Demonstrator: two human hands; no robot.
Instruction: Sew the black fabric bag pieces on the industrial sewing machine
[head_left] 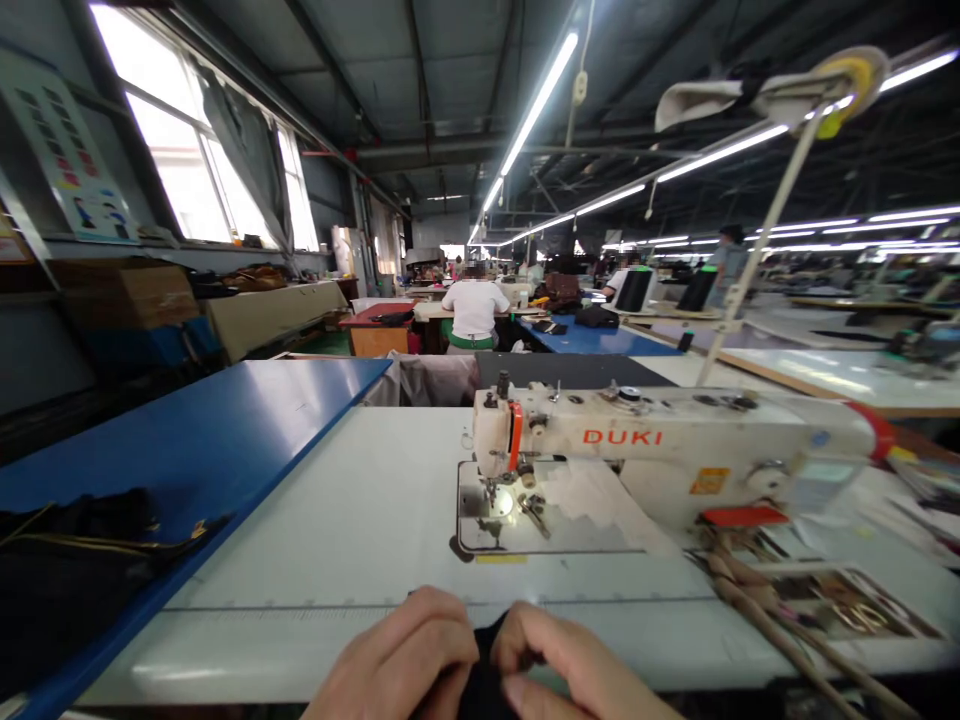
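A piece of black fabric (pixel 486 675) is pinched between my two hands at the front edge of the sewing table. My left hand (pixel 409 655) is closed on its left side with the fingers curled. On the other side my right hand (pixel 559 665) grips the fabric between thumb and fingers. The lower part of the cloth drops out of view. Beyond my hands stands a white sewing machine (pixel 637 450), its lamp lit over the needle plate (pixel 480 505), apart from the fabric.
A blue table (pixel 300 400) on the left bears dark cloth with gold-coloured zips (pixel 90 540). Small metal parts lie in a recessed tray (pixel 847 600) at right. A thread stand (pixel 765 220) rises behind the machine. A person in a white top (pixel 475 308) sits ahead.
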